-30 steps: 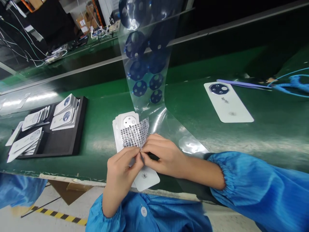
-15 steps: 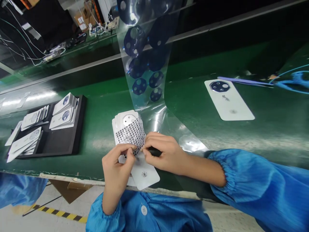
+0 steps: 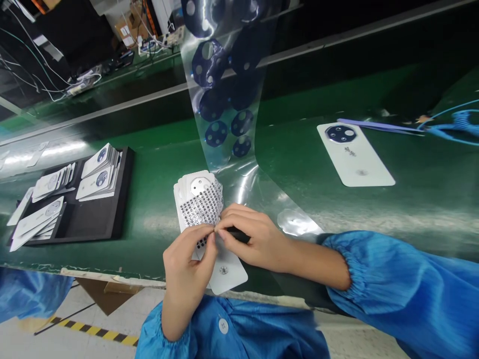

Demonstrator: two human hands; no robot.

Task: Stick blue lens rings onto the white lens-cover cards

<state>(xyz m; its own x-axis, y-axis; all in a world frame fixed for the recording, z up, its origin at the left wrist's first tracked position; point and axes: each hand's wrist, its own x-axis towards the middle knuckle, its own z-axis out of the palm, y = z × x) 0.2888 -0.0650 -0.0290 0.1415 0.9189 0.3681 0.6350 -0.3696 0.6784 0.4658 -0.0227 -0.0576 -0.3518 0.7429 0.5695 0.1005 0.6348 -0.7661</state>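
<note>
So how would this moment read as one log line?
left hand: at dotted sheet | right hand: at dotted sheet | dotted sheet: over white panels | black tray: holding panels

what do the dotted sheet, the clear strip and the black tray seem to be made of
Dotted sheet: probably thin plastic film; it looks shiny and crinkled. Clear strip: likely glossy plastic film, see-through with bright glare. Black tray: perhaps foam or plastic, I can't tell which; it looks mostly matte.
</note>
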